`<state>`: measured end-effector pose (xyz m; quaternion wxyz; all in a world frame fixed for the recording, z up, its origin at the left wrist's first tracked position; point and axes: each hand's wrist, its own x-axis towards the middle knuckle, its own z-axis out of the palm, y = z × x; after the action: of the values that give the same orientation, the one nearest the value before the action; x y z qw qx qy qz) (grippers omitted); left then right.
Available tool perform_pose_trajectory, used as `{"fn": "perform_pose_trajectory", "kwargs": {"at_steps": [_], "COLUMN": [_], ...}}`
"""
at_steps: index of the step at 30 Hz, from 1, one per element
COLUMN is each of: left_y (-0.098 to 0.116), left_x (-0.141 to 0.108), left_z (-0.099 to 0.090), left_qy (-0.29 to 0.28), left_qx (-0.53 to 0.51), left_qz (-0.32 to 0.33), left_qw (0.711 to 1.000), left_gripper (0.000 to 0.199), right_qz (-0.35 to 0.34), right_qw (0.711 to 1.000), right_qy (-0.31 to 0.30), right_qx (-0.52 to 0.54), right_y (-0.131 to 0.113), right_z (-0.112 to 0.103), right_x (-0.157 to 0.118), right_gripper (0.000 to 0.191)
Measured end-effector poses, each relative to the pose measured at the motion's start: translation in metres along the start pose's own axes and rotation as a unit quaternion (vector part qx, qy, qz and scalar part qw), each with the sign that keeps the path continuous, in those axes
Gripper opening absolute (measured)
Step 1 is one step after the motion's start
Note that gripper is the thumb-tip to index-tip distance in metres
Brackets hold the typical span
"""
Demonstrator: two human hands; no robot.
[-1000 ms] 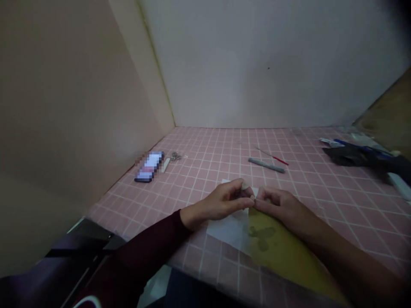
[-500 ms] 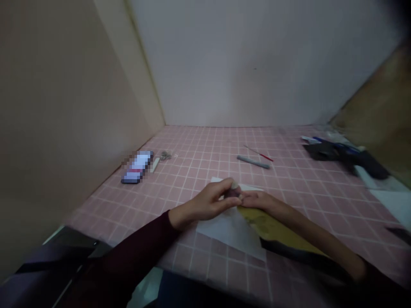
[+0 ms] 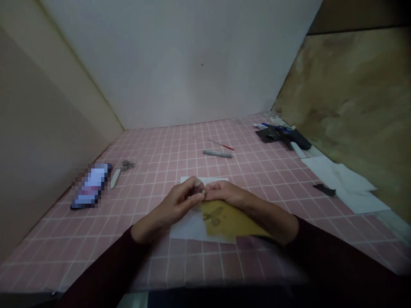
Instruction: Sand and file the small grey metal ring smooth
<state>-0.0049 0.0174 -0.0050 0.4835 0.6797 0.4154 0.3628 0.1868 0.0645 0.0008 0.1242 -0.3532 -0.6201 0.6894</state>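
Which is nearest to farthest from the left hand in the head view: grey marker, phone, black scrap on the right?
From the left hand:
1. Grey marker, straight beyond the hands.
2. Phone, far left near the wall.
3. Black scrap, far right beside the white sheets.

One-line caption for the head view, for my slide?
Both hands, left hand and right hand, pinch something small over a yellow sheet on white paper.

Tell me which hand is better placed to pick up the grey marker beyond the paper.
Right, probably: the right hand lies nearer the grey marker, with bare pink checked tabletop between them.
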Motion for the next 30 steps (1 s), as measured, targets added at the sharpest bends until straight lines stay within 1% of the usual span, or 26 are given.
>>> {"fn": "perform_pose_trajectory", "kwargs": {"at_steps": [1, 2, 3, 4, 5, 6, 7, 8, 9, 10, 11, 12, 13, 14, 15, 17, 20, 23, 26, 30], "left_y": [-0.001, -0.003, -0.005, -0.006, -0.006, -0.006, -0.006, -0.005, -0.004, -0.003, -0.003, -0.003, -0.002, -0.003, -0.003, -0.004, -0.008, -0.012, -0.013, -0.010], "left_x": [0.001, 0.003, 0.004, 0.004, 0.004, 0.003, 0.002, 0.001, 0.000, 0.000, 0.000, 0.000, 0.001, 0.002, 0.003, 0.005, 0.006, 0.006, 0.006, 0.006], "left_z": [0.000, 0.001, 0.001, 0.002, 0.002, 0.002, 0.002, 0.002, 0.002, 0.001, 0.001, 0.002, 0.002, 0.003, 0.004, 0.006, 0.008, 0.007, 0.006, 0.006], "left_qy": [-0.011, -0.022, -0.031, -0.033, -0.028, -0.018, -0.009, -0.001, 0.003, 0.001, -0.003, -0.008, -0.012, -0.015, -0.016, -0.011, -0.002, 0.000, -0.010, -0.029], "left_qx": [-0.021, -0.046, -0.065, -0.073, -0.069, -0.055, -0.035, -0.014, 0.002, 0.012, 0.015, 0.011, 0.004, -0.006, -0.015, -0.032, -0.064, -0.115, -0.122, -0.087], "left_qz": [-0.017, -0.034, -0.045, -0.049, -0.046, -0.036, -0.024, -0.011, 0.001, 0.008, 0.008, 0.003, -0.007, -0.018, -0.029, -0.040, -0.042, -0.064, -0.097, -0.081], "left_qw": [1.000, 0.998, 0.996, 0.996, 0.996, 0.998, 0.999, 1.000, 1.000, 1.000, 1.000, 1.000, 1.000, 1.000, 0.999, 0.999, 0.997, 0.991, 0.988, 0.993], "left_gripper": [0.022, 0.022, 0.022, 0.023, 0.022, 0.021, 0.020, 0.020, 0.019, 0.019, 0.020, 0.020, 0.020, 0.020, 0.020, 0.020, 0.018, 0.018, 0.019, 0.021], "right_qz": [-0.043, -0.094, -0.141, -0.174, -0.184, -0.168, -0.133, -0.088, -0.042, -0.007, 0.006, -0.004, -0.033, -0.068, -0.103, -0.155, -0.196, -0.220, -0.235, -0.244], "right_qw": [0.997, 0.984, 0.964, 0.945, 0.937, 0.945, 0.964, 0.983, 0.995, 0.999, 1.000, 0.999, 0.994, 0.983, 0.967, 0.932, 0.900, 0.882, 0.875, 0.875], "right_qy": [0.044, 0.096, 0.140, 0.173, 0.185, 0.176, 0.145, 0.102, 0.059, 0.029, 0.022, 0.042, 0.078, 0.115, 0.143, 0.171, 0.174, 0.168, 0.152, 0.134], "right_qx": [-0.052, -0.116, -0.176, -0.217, -0.232, -0.217, -0.178, -0.124, -0.069, -0.028, -0.015, -0.031, -0.072, -0.128, -0.186, -0.278, -0.347, -0.381, -0.395, -0.395], "right_y": [0.000, -0.001, -0.002, -0.003, -0.003, -0.004, -0.004, -0.003, -0.003, -0.003, -0.002, -0.002, -0.001, -0.001, -0.001, 0.000, 0.002, 0.004, 0.005, 0.003], "right_z": [0.000, 0.001, 0.002, 0.003, 0.004, 0.004, 0.003, 0.002, 0.001, -0.001, -0.002, -0.003, -0.003, -0.003, -0.002, 0.001, 0.005, 0.006, 0.007, 0.009], "right_x": [-0.002, -0.005, -0.008, -0.010, -0.011, -0.011, -0.010, -0.008, -0.006, -0.004, -0.003, -0.002, -0.002, -0.003, -0.004, -0.007, -0.011, -0.013, -0.015, -0.019], "right_gripper": [0.019, 0.017, 0.014, 0.011, 0.010, 0.011, 0.012, 0.014, 0.017, 0.018, 0.019, 0.019, 0.019, 0.019, 0.017, 0.012, 0.008, 0.006, 0.004, 0.004]}}
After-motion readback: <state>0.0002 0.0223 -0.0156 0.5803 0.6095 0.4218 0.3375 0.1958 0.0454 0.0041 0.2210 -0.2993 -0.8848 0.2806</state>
